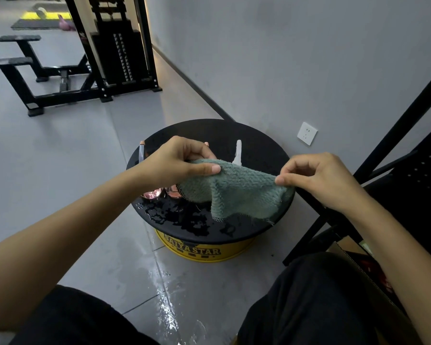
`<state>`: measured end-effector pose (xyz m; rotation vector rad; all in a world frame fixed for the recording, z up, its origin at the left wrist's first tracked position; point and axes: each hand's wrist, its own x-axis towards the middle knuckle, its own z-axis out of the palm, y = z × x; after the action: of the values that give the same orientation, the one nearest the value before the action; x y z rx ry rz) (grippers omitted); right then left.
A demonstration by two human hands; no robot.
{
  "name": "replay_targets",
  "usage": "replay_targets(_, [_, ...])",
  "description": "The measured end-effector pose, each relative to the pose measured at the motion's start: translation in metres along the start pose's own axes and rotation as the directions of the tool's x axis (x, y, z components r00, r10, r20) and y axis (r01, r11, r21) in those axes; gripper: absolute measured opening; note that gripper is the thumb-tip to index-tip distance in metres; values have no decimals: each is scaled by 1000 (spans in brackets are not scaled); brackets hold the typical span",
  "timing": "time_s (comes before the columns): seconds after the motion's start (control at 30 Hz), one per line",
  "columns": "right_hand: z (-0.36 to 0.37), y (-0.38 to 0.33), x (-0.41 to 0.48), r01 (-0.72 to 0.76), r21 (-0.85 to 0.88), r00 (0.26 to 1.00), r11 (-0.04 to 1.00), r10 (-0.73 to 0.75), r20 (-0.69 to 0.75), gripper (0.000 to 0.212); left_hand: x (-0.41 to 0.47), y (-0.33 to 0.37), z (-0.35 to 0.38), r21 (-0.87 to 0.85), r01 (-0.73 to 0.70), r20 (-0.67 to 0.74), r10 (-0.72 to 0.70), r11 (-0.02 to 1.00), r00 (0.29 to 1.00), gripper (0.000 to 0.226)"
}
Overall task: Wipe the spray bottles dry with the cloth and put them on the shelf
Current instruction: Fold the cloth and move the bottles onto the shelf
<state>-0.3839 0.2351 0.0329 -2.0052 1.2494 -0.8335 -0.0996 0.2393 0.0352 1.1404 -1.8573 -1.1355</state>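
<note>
Left hand (pixel 182 161) pinches one edge of the green cloth (pixel 234 192) between thumb and fingers. Right hand (pixel 319 180) pinches the opposite edge, thumb against forefinger. The cloth hangs spread between them above the round black tabletop (pixel 259 145), its lower part sagging toward the front right edge.

Judgement: it is opened out like this to present a flat face before a bottle is wrapped. Neither hand touches a bottle.

Bottles: two pink spray bottles (pixel 151 194) stand side by side near the left edge of the tabletop. They are mostly hidden under the left hand and cloth; only the bases and one nozzle tip show. A white sprayer head (pixel 238 151) rises behind the cloth near the middle, body hidden.

Water (pixel 184 217) lies pooled along the front edge, and the floor (pixel 164 295) below is wet too. Judgement: holding the cloth off the surface keeps it from soaking up the puddle before use.

Shelf (pixel 423 165): black frame with a perforated panel, just right of the tabletop, beside the right forearm. No bottle shows on the part in view.

Judgement: wiping not yet begun. The shelf's position suggests a short carry on the right side.
</note>
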Motion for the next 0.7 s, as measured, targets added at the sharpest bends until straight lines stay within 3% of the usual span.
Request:
replay_targets(0.13, [8, 4, -2, 46, 89, 999, 995, -46, 0, 12, 1, 8, 0, -54, -51, 4, 51, 997, 999, 20])
replay_targets(0.23, [22, 12, -3, 39, 54, 994, 998, -33, -106, 10, 2, 15, 0, -2, -88, -3, 88, 996, 996, 21])
replay_targets(0.33, [40, 19, -5, -75, 120, 992, 990, 86, -95, 16, 4, 22, -1, 59, -106, 13, 105, 993, 994, 18])
replay_targets(0.47, [69, 19, -11, -281, 184, 960, 942, 277, 44, 24, 7, 23, 2, 206, -136, 53, 127, 969, 990, 19])
replay_targets(0.63, [94, 25, -19, -342, 435, 935, 833, 348, 67, 22, 4, 17, 6, 246, -136, 77, 121, 960, 990, 12])
replay_targets(0.7, [99, 28, -23, -334, 599, 926, 727, 371, 66, 20, 1, 12, 5, 254, -125, 71, 111, 959, 991, 12])
